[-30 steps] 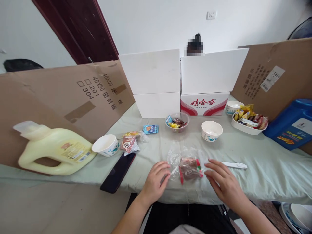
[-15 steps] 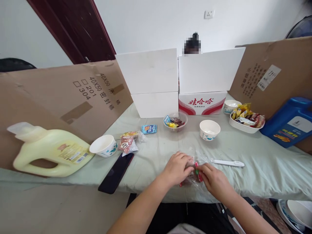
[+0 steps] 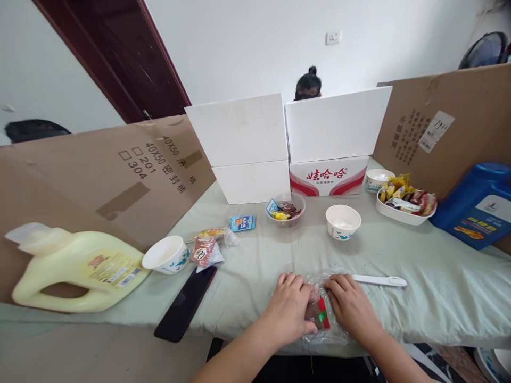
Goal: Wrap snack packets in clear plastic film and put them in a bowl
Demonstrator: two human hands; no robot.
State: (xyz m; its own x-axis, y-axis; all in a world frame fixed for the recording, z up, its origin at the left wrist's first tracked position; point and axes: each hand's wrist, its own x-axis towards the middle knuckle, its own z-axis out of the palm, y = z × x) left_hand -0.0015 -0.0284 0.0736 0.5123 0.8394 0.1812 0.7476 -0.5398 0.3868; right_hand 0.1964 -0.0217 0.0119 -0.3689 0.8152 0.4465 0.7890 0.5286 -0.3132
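The person's left hand [image 3: 289,308] and right hand [image 3: 351,303] are bare over the table [image 3: 255,266], slim-fingered and rounded at the knuckles. The left forearm [image 3: 243,348] and right forearm [image 3: 393,354] are bare as well, smooth in outline and broadening away from the wrists. Below the table's near edge, plain black clothing [image 3: 281,369] covers the lap, its weave and seams too dark to make out.

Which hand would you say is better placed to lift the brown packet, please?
Probably the left hand: it partly covers the brown packet, while the right hand lies over the clear wrap beside it.
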